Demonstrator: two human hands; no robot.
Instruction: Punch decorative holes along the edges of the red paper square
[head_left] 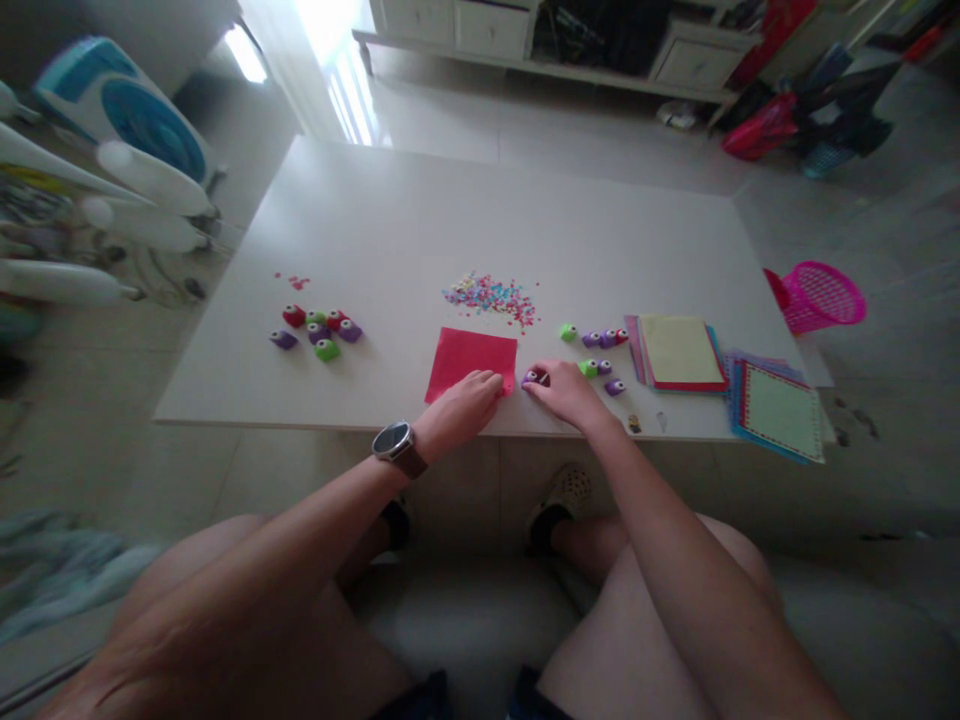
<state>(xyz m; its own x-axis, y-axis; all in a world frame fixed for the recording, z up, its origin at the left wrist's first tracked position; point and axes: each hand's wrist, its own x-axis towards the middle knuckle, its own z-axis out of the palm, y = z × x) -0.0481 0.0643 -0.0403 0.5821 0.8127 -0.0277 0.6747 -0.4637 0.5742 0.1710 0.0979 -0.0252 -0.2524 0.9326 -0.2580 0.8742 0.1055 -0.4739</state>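
Pale, glossy floor tiles (450,115) surround a white table (615,240), with a low cabinet (491,30) beyond its far edge and a pink basket (825,295) past its right end. On the table, close to the near edge and around its middle, lies a red sheet (472,358). The left hand (474,398), a watch (395,441) on its wrist, rests over the sheet's near right part with its fingers curled close together; whether they pinch the paper or only press on it cannot be told. Just beside the sheet's right edge, the right hand (568,390) has a small purple piece (530,378) between thumb and fingers, the grip closed down to the width of the piece. Beyond the sheet lies a loose scatter of many-coloured confetti (491,296). Well to the left sit a cluster of red, green and purple pieces (327,350) and, farther from the edge, a few pink bits (298,283). More small pieces (592,340) stand to the right of the confetti, between it and a stack of coloured paper (679,350). Beside that, a second stack, its top sheet patterned along the border (781,408), reaches the table's right end. Two small items (634,424) lie near the front edge, too small to identify.
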